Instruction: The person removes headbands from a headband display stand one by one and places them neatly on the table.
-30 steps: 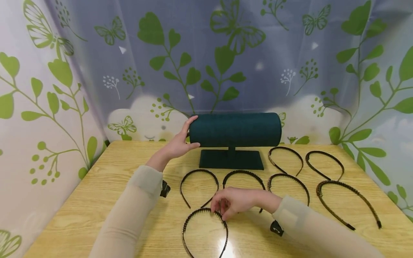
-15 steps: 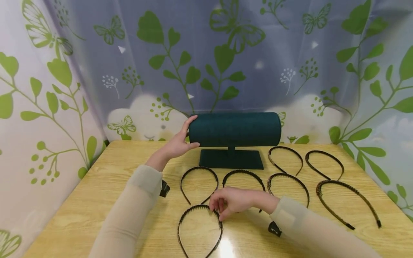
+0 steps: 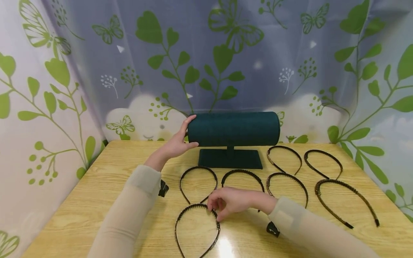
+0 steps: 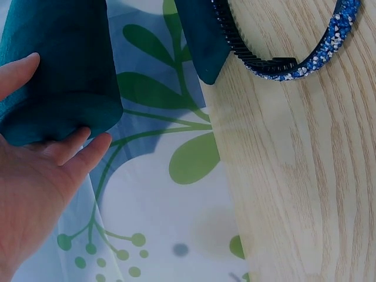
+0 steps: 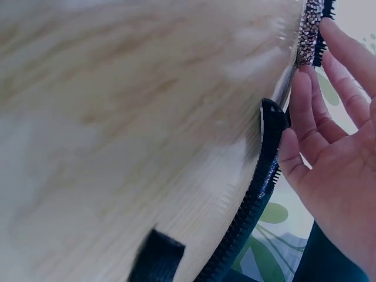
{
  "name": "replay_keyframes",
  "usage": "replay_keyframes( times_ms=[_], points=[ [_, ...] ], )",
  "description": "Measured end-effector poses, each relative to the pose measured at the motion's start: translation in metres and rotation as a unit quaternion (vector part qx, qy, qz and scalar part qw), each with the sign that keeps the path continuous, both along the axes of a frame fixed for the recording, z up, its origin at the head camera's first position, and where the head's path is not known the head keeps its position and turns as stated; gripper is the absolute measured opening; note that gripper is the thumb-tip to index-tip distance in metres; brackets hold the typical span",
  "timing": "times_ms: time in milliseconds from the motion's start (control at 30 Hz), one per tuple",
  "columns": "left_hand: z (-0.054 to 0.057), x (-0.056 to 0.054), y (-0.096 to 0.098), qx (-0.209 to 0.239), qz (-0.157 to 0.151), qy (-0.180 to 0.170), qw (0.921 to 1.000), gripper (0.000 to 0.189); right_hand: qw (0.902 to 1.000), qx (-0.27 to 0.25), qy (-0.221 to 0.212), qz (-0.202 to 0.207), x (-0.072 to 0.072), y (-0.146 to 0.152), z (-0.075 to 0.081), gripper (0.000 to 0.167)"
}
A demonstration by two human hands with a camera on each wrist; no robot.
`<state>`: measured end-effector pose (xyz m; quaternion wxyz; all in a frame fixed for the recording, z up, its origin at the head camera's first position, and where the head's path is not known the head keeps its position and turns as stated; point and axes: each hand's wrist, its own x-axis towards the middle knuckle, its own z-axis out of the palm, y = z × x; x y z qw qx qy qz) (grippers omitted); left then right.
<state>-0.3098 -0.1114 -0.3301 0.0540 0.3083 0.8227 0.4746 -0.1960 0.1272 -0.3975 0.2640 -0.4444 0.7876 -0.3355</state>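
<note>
A dark green cylindrical display stand point(image 3: 233, 129) stands on a flat base at the back of the table. My left hand point(image 3: 173, 146) holds its left end, thumb low in front and a finger over the top; the left wrist view shows fingers against the end face point(image 4: 61, 120). At the front lies a thin toothed headband point(image 3: 176, 231), its open end toward me. My right hand point(image 3: 237, 200) pinches its upper right side with curled fingers. In the right wrist view, the fingertips point(image 5: 302, 82) are beside a stone-covered band point(image 5: 310, 32); part of the grip is hidden.
Several other headbands lie on the wooden table point(image 3: 96, 200): one behind the front headband point(image 3: 199, 167), a black one point(image 3: 243, 171) partly behind my right hand, and more to the right, including a brownish one point(image 3: 346, 184). A patterned curtain point(image 3: 206, 71) hangs behind.
The front headband has shifted slightly left and away from me, with my right hand moving a little left too. My left hand stays on the display stand.
</note>
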Motion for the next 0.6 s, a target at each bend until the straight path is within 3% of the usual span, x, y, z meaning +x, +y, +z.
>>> replay_keyframes(
  times_ms=[267, 600],
  points=[
    [0.001, 0.001, -0.002, -0.011, 0.001, 0.012, 0.9999, 0.089, 0.9995, -0.029, -0.012, -0.011, 0.000, 0.009, 0.006, 0.027],
    [-0.002, 0.000, -0.008, -0.053, 0.013, 0.031, 0.9981, 0.090, 0.9938, -0.040, 0.036, -0.097, 0.000, 0.058, 0.027, 0.029]
  ],
)
